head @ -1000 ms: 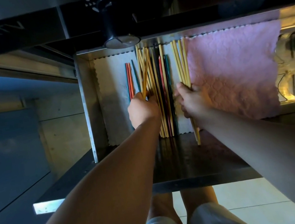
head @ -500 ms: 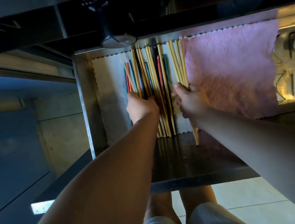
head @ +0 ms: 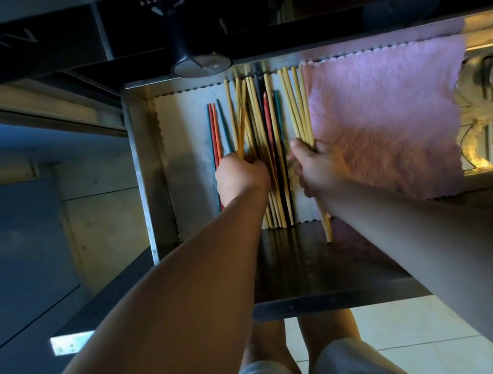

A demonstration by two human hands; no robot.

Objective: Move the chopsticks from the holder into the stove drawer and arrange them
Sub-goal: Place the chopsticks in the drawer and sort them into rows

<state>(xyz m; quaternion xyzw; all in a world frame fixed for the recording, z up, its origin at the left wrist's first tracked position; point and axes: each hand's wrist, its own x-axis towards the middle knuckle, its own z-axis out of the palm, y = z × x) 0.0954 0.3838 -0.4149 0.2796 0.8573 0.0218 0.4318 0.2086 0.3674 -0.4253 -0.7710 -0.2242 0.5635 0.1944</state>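
Note:
The metal stove drawer [head: 152, 176] stands pulled out, lined with a white mat [head: 185, 138]. Several chopsticks lie lengthwise in it: red and teal ones [head: 214, 130] at the left, a row of yellow, black and red ones [head: 272, 136] in the middle. My left hand [head: 240, 178] is shut on a few yellow chopsticks [head: 241, 115] that tilt across the row. My right hand [head: 320, 168] grips a bundle of yellow chopsticks [head: 296, 103] next to the pink cloth, their ends sticking out below my wrist. The holder is not in view.
A pink quilted cloth [head: 391, 123] covers the drawer's right part. A black stove knob [head: 199, 60] juts out above the drawer. The dark drawer front [head: 312, 273] lies toward me, a blue-grey cabinet [head: 11, 252] at left, tiled floor and my legs below.
My left hand has lifted a few yellow chopsticks so they tilt across the row again. My right hand and its bundle have barely shifted.

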